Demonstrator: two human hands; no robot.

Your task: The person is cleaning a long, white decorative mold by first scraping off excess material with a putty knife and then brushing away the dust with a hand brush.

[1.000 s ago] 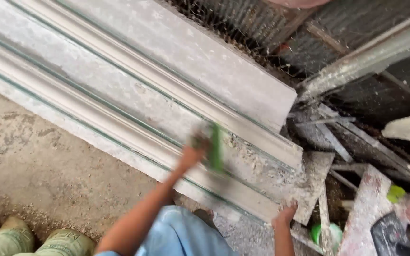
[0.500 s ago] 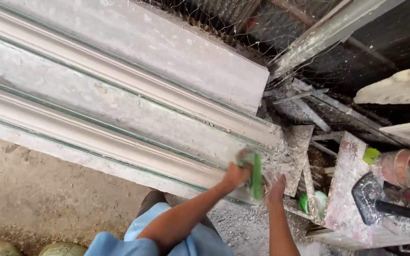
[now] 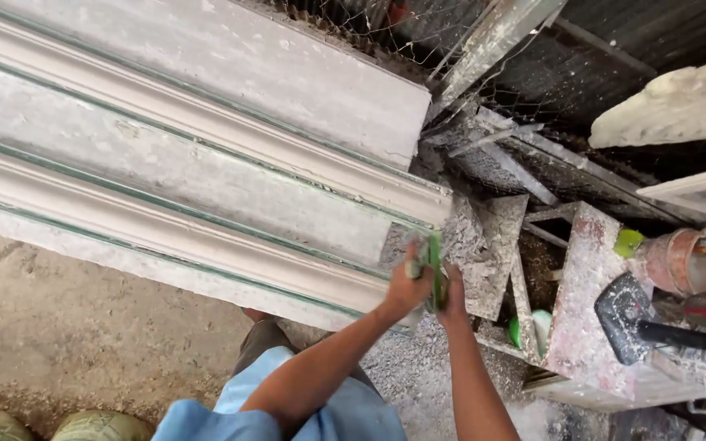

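Long grey plaster moulding point(image 3: 189, 171) runs from far left to scene centre, ribbed w/ thin green lines, resting over dusty concrete floor point(image 3: 51, 335). Its right end sits just beside a plaster-caked stand point(image 3: 582, 302) w/ a black mallet point(image 3: 624, 314) and a rusty can point(image 3: 684, 261) on the right.

Left hand point(image 3: 408, 284) is curled tight round a green flat tool point(image 3: 435, 269), at the moulding's near-right end. Right hand point(image 3: 453, 287) is pressed against the tool's other side; can't tell how far its fingers close.

Risks, as a judgement: the end corner looks crumbly, so hard pressure there could chip the profile. Rubble under the feet means a slip could jolt the tool across the face. Both hands are close to the blade edge, so it could nick fingers.
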